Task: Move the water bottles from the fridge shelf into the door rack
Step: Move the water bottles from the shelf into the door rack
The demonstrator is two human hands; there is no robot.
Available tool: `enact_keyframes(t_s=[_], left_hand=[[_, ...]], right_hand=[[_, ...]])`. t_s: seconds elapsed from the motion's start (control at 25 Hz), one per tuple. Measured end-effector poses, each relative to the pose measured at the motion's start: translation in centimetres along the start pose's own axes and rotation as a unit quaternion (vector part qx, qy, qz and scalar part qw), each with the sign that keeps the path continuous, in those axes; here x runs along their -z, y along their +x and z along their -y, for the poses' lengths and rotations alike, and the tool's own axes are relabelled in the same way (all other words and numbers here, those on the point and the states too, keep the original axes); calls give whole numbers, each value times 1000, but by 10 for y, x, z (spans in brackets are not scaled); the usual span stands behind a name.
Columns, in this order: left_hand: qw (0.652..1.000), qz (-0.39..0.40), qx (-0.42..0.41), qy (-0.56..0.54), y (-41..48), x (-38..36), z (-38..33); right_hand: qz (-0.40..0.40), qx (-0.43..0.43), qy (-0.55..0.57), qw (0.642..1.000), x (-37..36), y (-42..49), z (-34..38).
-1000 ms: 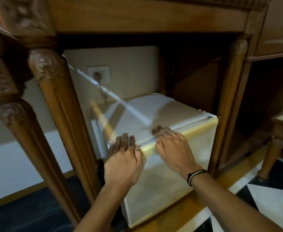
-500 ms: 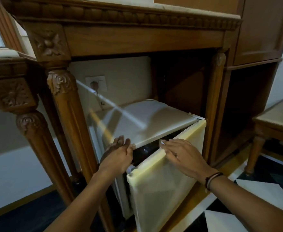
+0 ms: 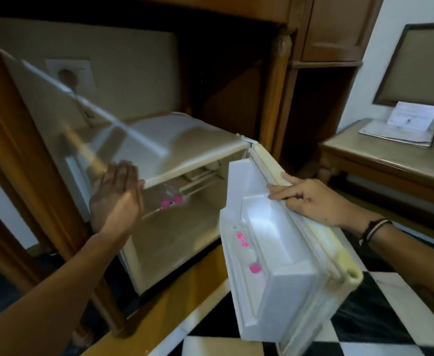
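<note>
A small white fridge point(image 3: 185, 140) stands under a carved wooden table, its door point(image 3: 300, 253) swung wide to the right. On the wire shelf point(image 3: 198, 185) inside lie clear water bottles with pink caps point(image 3: 171, 200). One more clear bottle with a pink cap and pink label point(image 3: 245, 249) lies in the door rack point(image 3: 234, 255). My left hand point(image 3: 117, 196) rests flat, fingers together, against the fridge's top left front corner. My right hand point(image 3: 306, 199) lies on the door's top edge, fingers over it.
A carved table leg point(image 3: 18, 155) stands close on the left of the fridge, another leg point(image 3: 277, 86) behind the door hinge. A low side table point(image 3: 380, 155) with papers is at the right. The floor has black and white tiles point(image 3: 365, 330).
The fridge door went from shut to barely ajar to wide open, swung right under my right hand. My left hand slid to the fridge's left corner. The bottles inside came into sight.
</note>
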State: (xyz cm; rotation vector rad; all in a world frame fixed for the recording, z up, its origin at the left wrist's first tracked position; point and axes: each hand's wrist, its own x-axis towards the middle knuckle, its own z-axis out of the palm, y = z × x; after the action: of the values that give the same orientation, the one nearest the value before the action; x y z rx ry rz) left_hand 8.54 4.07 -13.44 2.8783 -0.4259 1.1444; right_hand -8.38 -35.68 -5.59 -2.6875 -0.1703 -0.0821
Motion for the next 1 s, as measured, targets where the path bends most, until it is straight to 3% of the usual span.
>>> enact_keyframes(t_s=[0.16,0.4,0.52,0.6,0.68,0.76,1.0], left_hand=[[997,-70,-8,-32,-1,-10,3],[994,-105,-4,-32,0,-21,7],[992,-120,-1,-30,-1,-28,10],[993,-115,4,-29,-1,-30,9],[995,-100,6,-30,0,-30,10],[994,-108,7,-26,1,-30,9],[984,-177,-19,-2,2,-31,11]], right_hand=[[15,-40,-30,999,22,-6,-22],[10,-118,-156,981,29,2,-23],[-136,-98,-300,939,-2,18,8],[-155,-34,-325,932,-50,31,28],[-52,-48,-297,952,-102,41,32],[69,-115,-306,942,-139,46,6],[142,-200,-352,903,-183,38,-90]])
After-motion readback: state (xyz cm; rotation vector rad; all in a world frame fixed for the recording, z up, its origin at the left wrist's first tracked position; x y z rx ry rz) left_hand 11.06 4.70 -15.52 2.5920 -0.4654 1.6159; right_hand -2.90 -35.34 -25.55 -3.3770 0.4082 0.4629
